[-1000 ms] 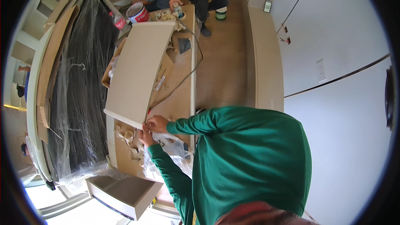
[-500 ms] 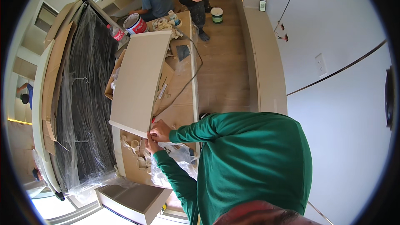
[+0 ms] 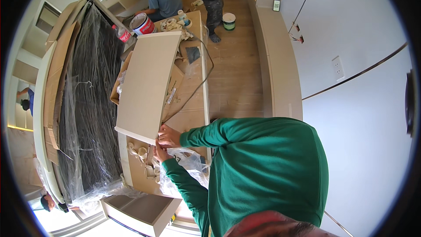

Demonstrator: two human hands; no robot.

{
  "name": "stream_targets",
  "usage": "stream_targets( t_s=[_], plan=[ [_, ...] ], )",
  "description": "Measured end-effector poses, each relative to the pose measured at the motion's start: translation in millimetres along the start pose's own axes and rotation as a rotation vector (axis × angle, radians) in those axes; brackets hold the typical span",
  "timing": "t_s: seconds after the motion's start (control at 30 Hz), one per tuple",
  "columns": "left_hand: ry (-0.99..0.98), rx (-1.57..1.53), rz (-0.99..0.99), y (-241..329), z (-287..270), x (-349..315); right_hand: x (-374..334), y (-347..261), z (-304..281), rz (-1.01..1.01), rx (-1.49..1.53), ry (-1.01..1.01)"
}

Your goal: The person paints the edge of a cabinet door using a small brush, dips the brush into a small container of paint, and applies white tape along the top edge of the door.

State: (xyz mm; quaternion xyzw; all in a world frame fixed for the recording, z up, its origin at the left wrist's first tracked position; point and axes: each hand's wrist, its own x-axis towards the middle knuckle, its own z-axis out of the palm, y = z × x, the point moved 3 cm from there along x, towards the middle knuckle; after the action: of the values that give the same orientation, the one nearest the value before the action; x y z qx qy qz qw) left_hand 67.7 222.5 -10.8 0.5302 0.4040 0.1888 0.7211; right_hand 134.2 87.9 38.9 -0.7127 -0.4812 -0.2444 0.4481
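A long beige panel [image 3: 147, 79] with pale edges lies over the work table [image 3: 197, 101]. At its near right corner both my hands are close together. My left hand [image 3: 161, 152] is closed at the corner, its fingertips pinching the panel's edge. Just above it, my right hand [image 3: 169, 136] has its fingers curled in against the same edge. What the right fingers hold, if anything, is hidden. Below the panel lie curled cream strips [image 3: 141, 152], and clear plastic wrap [image 3: 186, 162] sits beside my left forearm.
A paint can [image 3: 143, 25] and a red-labelled bottle [image 3: 123, 34] stand at the table's far end. A grey cord [image 3: 193, 95] crosses the tabletop. On the left is a plastic-covered dark piece [image 3: 90, 101]. Two people work beyond, near a bucket [image 3: 229, 22]. A drawer box [image 3: 140, 210] stands near.
My right hand has shifted slightly at the panel's corner, and a small red bit beside it no longer shows. The far person in green has turned and moved right.
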Motion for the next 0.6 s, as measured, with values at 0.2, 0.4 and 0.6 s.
stream_targets(
  t_s=[0.2, 0.4, 0.6],
  plan=[
    [0.001, -0.049, -0.064, 4.4, 4.2, 0.4, -1.0, 6.7, 2.8, -0.082, -0.035, 0.011],
    [-0.034, -0.041, -0.069, 0.7, -2.4, 3.8, 0.8, 5.8, 1.6, -0.111, -0.02, -0.043],
    [-0.128, -0.065, -0.019, 2.7, -3.0, 4.4, -9.2, -23.8, -3.7, -0.089, 0.107, -0.107]
  ],
)
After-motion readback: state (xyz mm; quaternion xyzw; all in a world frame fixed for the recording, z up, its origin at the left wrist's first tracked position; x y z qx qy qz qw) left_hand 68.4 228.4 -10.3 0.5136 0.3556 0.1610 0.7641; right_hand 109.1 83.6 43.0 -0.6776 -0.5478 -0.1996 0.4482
